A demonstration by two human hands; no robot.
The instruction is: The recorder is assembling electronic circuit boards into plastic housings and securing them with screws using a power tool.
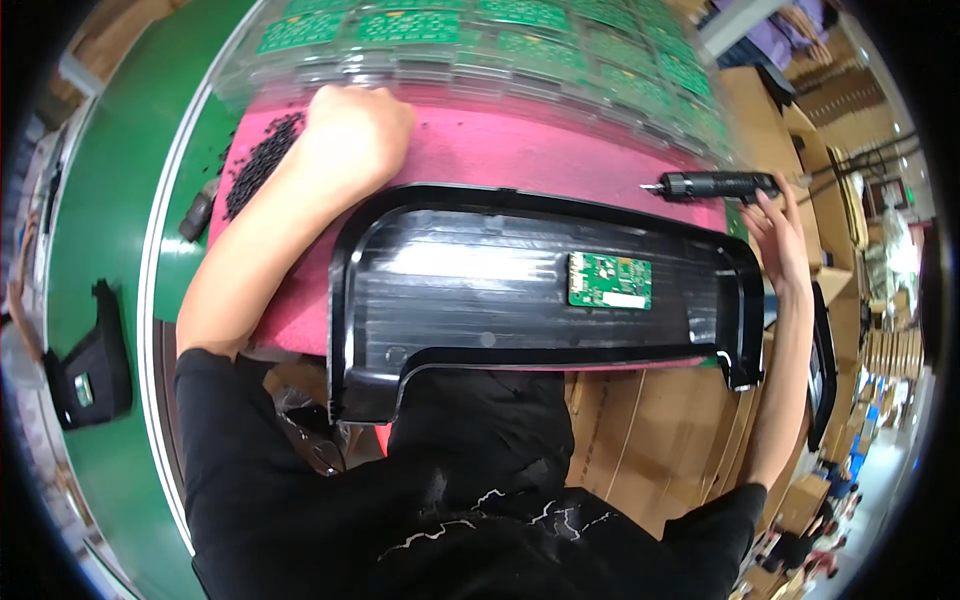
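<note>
A long black plastic housing [480, 320], open side up, lies in front of me on a pink mat [520, 160]. A small green circuit board [610, 281] rests inside it, right of the middle. Beyond the housing's far left corner my left hand [360, 135] is closed, knuckles up; its fingertips are hidden. Just left of that hand spreads a heap of tiny black pieces [262, 168] that look like screws. My right hand [780, 228] grips the rear end of a black electric screwdriver [718, 186], its bit pointing left above the mat.
Clear plastic trays [500, 50] of green circuit boards stand along the far side. On the left, a green bench surface [100, 230] carries another black housing [95, 370] with a board. Cardboard boxes [660, 440] stand below and at the right, with people farther off.
</note>
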